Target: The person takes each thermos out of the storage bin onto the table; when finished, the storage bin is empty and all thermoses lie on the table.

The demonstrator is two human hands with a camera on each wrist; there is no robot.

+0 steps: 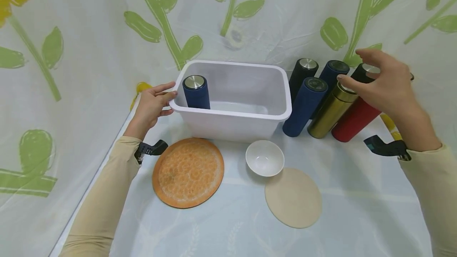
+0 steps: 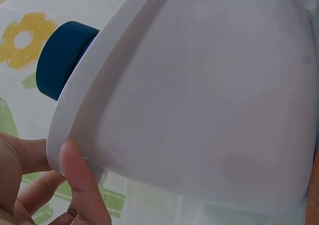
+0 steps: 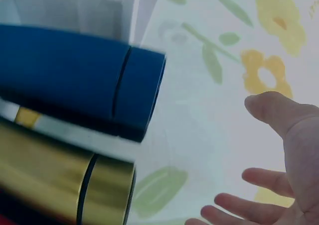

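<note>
At the left end of a white plastic tub (image 1: 228, 126), my left hand (image 1: 151, 104) holds the rim, with the thumb and fingers on it in the left wrist view. One dark blue vacuum flask (image 1: 198, 97) with a silver-topped lid stands inside the tub at its left. My right hand (image 1: 390, 86) hovers over the flasks right of the tub, thumb and fingers spread, holding nothing. Below it are a gold flask (image 1: 330, 114) and a red flask (image 1: 354, 121), partly hidden by the hand. A blue flask (image 3: 75, 80) stands beside the gold one.
Behind the front row stand a black flask (image 1: 299, 78), another blue flask (image 1: 326, 75) and a second black one (image 1: 360, 75). In front of the tub lie a round orange-brown mat (image 1: 188, 173), a white bowl (image 1: 265, 158) and a beige disc (image 1: 293, 198). A flower-patterned sheet (image 1: 100, 43) hangs behind.
</note>
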